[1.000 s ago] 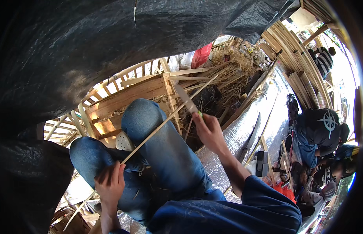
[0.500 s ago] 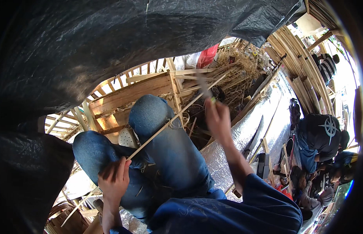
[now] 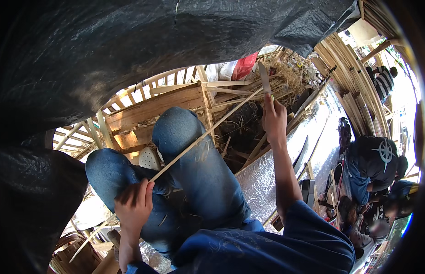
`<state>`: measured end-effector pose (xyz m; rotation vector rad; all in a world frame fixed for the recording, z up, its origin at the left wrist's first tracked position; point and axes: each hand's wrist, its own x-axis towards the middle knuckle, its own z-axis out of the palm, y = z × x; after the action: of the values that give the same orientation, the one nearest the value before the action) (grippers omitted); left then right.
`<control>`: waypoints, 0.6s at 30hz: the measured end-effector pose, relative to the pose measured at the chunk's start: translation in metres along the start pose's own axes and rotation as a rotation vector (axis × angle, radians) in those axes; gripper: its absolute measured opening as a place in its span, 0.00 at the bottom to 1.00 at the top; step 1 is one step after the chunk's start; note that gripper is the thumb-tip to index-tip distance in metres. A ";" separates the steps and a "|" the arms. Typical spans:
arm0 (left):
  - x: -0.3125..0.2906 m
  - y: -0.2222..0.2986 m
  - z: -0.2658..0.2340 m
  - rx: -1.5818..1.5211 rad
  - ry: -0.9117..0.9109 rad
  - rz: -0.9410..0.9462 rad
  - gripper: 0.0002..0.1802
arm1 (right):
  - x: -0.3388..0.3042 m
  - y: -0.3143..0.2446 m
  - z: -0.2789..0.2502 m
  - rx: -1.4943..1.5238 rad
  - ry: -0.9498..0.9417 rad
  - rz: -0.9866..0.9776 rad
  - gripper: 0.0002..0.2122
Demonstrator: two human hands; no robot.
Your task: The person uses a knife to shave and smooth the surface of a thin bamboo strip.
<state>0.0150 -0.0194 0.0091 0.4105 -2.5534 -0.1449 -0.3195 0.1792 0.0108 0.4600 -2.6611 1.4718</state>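
1. Strip of pale wood (image 3: 199, 141) slants up and right from the left grip (image 3: 134, 205), crossing over the denim-clad right knee (image 3: 178, 123); its far end lies just beside the right grip (image 3: 275, 118).

2. Fingers of the left grip are clamped around the strip, with more of it trailing below.

3. The right grip is closed on the handle of a knife (image 3: 264, 78), blade pointing up beyond the knuckles; whether steel touches wood cannot be told.

4. For clean work, the left grip probably does best to hold firm while the blade runs shallow, with light, even pressure, edge angled away from knee and fingers.
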 end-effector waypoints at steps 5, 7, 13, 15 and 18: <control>0.004 -0.003 0.002 0.013 -0.001 -0.010 0.08 | -0.093 -0.031 0.044 0.065 -0.334 -0.205 0.18; 0.005 -0.003 0.002 -0.020 -0.003 -0.017 0.08 | -0.083 -0.036 0.037 0.044 -0.314 -0.300 0.18; 0.047 -0.022 -0.017 -0.007 -0.066 -0.011 0.10 | 0.033 -0.012 0.022 0.018 0.000 0.071 0.23; 0.043 -0.028 -0.030 -0.025 -0.074 -0.064 0.13 | 0.034 -0.013 0.021 0.000 -0.014 0.116 0.23; 0.016 -0.042 -0.049 0.054 -0.081 -0.048 0.12 | 0.028 -0.018 0.017 0.069 -0.035 0.189 0.22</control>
<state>0.0395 -0.0651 0.0506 0.4966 -2.6328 -0.1131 -0.3391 0.1500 0.0221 0.2465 -2.7544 1.6240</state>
